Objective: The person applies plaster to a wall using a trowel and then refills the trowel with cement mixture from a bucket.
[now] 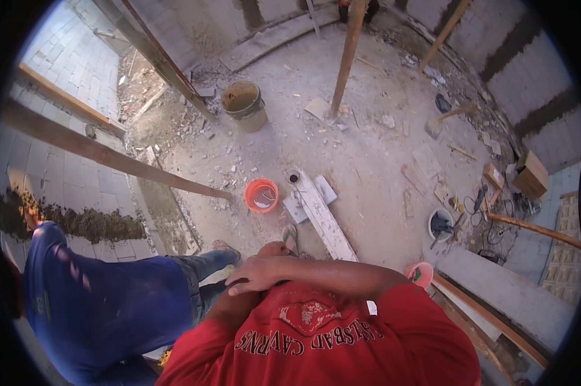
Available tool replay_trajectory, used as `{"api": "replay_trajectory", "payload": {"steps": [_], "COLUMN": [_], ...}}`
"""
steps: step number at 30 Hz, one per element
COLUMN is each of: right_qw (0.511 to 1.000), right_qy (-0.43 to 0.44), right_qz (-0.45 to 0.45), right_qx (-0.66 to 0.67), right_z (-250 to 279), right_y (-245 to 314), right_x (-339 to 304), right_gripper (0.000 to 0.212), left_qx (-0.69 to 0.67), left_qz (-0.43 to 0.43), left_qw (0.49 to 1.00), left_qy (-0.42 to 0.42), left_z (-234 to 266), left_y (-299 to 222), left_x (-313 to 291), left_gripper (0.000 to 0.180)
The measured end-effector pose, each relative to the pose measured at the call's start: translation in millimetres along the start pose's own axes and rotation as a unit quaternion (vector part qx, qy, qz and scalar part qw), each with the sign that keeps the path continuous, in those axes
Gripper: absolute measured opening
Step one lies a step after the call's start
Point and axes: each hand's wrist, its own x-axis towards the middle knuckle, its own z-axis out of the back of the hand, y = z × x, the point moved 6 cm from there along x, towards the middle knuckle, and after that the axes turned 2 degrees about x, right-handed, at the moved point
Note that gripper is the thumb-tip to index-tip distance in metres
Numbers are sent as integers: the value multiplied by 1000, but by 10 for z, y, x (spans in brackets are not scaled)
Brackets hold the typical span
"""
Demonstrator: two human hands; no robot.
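My forearms are crossed in front of my red shirt. My right hand (255,273) lies across my left forearm, its fingers stretched out and holding no tool. Partly covered by the right arm, my left hand (274,249) shows only as a rounded shape, so its fingers cannot be made out. Beyond the hands, an orange-red bucket (261,195) with some liquid in it stands on the floor. Next to it lies a long whitish, mortar-stained board (324,222) across a pale flat slab (296,211). A small dark round object (294,177) sits by the board's far end.
At my left a co-worker in blue (110,302) reaches to wet mortar (104,222) on a block wall. Wooden props (120,156) slant across the room. A large bucket (244,106) stands farther off. Rubble, a shovel (435,127), cardboard boxes (530,175) and a white bucket (441,224) lie about.
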Motion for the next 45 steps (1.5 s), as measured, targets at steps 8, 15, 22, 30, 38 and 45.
{"api": "replay_trajectory", "payload": {"steps": [8,15,22,30,38,45], "right_qw": [967,915,917,971,902,882], "right_qy": [-53,-115,-69,72,64,114], "right_qz": [201,326,377,224,-78,-295], "right_qx": [147,208,109,-42,419,350], "right_z": [1295,2365,3267,4822,5699,6143], "right_y": [587,867,696,-1336,-3068,-4031], "right_x": [429,813,1155,632,-587,-277], "right_gripper": [58,59,57,51,51,53], "left_qx": [169,235,208,31,22,-210], "left_qz": [-90,-147,-150,-63,188,372], "left_qw": [965,941,955,997,982,891], "left_qy": [180,192,149,34,-23,-157], "left_z": [343,983,1578,2674,3299,3458], "left_y": [-211,-412,-218,-90,374,814], "left_x": [1221,2104,3170,4348,4522,4599], "left_gripper": [32,37,33,31,46,81]}}
